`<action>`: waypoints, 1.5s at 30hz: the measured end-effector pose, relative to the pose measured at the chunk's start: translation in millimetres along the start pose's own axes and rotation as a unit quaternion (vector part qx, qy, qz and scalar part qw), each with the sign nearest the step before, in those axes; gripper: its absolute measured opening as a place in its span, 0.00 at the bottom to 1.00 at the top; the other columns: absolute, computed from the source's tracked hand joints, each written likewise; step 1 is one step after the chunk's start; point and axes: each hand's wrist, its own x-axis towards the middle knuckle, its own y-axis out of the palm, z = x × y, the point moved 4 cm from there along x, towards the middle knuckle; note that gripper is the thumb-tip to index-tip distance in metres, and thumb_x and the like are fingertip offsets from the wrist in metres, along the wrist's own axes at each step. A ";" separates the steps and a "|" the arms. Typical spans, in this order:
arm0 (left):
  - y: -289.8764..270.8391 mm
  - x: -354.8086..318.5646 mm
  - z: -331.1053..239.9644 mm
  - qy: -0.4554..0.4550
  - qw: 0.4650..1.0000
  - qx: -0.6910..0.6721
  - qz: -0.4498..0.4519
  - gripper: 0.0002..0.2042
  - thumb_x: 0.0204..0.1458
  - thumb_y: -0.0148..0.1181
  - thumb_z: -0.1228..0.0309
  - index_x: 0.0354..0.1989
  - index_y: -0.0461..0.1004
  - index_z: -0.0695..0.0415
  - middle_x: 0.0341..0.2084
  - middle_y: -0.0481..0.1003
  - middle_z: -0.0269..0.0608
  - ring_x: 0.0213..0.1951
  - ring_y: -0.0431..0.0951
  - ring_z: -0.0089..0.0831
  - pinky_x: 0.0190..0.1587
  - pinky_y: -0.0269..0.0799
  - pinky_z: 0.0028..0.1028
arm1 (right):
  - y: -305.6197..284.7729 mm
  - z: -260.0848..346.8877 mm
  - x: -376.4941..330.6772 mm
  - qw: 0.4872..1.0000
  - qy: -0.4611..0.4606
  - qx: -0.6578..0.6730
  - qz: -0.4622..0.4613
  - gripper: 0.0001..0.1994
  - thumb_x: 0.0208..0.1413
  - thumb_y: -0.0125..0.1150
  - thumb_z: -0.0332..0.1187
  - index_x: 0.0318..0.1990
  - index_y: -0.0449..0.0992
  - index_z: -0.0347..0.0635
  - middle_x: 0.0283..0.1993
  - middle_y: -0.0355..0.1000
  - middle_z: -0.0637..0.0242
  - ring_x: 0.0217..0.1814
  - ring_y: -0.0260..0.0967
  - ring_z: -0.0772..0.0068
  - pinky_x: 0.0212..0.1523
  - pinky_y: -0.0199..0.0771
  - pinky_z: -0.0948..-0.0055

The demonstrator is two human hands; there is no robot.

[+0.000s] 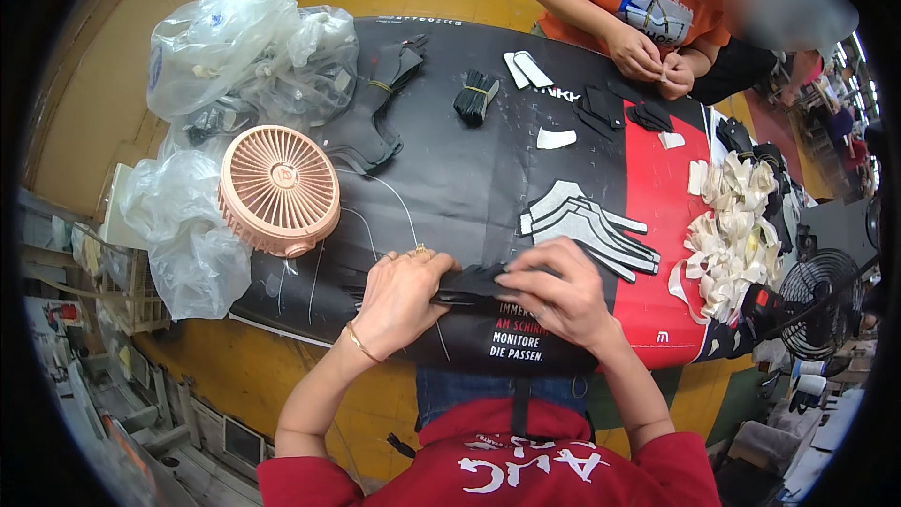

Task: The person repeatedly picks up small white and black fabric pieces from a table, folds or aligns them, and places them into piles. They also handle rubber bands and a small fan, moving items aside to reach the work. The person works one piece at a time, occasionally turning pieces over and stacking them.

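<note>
Close to the table's near edge, my left hand [399, 302] is closed over a stack of thin black fabric pieces [471, 284], pressing it near the tabletop. The fingers of my right hand [566, 296] are bent and pinch at the stack's right end; the fingertips partly hide what they grip. Just beyond my right hand lie several light grey cut pieces with black edges [582, 230], fanned out over each other. A black bundle tied with a yellow band [476, 99] lies farther back. Left of it rests a longer tied bundle of black pieces [380, 117].
A pink fan [280, 190] stands at the left beside clear plastic bags [225, 47]. Loose white threads [399, 195] trail near my left hand. Cream straps [730, 249] are heaped at the right. Across the table, a co-worker's hands [657, 66] meet above small black pieces [599, 111].
</note>
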 end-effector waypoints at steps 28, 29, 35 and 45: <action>15.3 12.8 -6.5 0.059 0.996 0.048 0.055 0.21 0.32 0.66 0.79 0.39 0.69 0.57 0.34 0.73 0.48 0.43 0.75 0.47 0.50 0.68 0.41 | -62.1 -79.6 -13.9 0.957 0.232 -0.163 -0.057 0.38 0.41 0.77 0.50 0.58 0.72 0.39 0.52 0.72 0.57 0.56 0.68 0.53 0.56 0.68 0.58; 16.6 13.0 -7.5 0.052 0.997 0.032 0.056 0.20 0.33 0.66 0.79 0.39 0.69 0.58 0.33 0.74 0.48 0.42 0.75 0.49 0.50 0.68 0.41 | -67.4 -87.1 -20.3 0.939 0.290 -0.183 -0.035 0.42 0.39 0.77 0.53 0.60 0.70 0.39 0.53 0.70 0.56 0.58 0.67 0.52 0.56 0.68 0.57; 12.5 14.0 -5.2 -0.045 0.990 -0.128 -0.025 0.15 0.45 0.64 0.78 0.42 0.69 0.61 0.28 0.78 0.51 0.33 0.79 0.50 0.42 0.72 0.35 | -45.6 -101.8 -41.2 0.894 0.411 -0.126 0.129 0.41 0.38 0.78 0.54 0.58 0.71 0.39 0.48 0.74 0.56 0.57 0.68 0.55 0.56 0.65 0.60; 8.6 23.5 29.2 -0.243 0.707 -0.653 -0.120 0.10 0.58 0.63 0.67 0.41 0.73 0.59 0.30 0.73 0.33 0.29 0.74 0.23 0.35 0.70 0.25 | -23.1 -63.2 -36.5 0.901 0.423 -0.060 0.073 0.27 0.44 0.76 0.42 0.49 0.71 0.41 0.40 0.77 0.50 0.45 0.76 0.44 0.43 0.72 0.51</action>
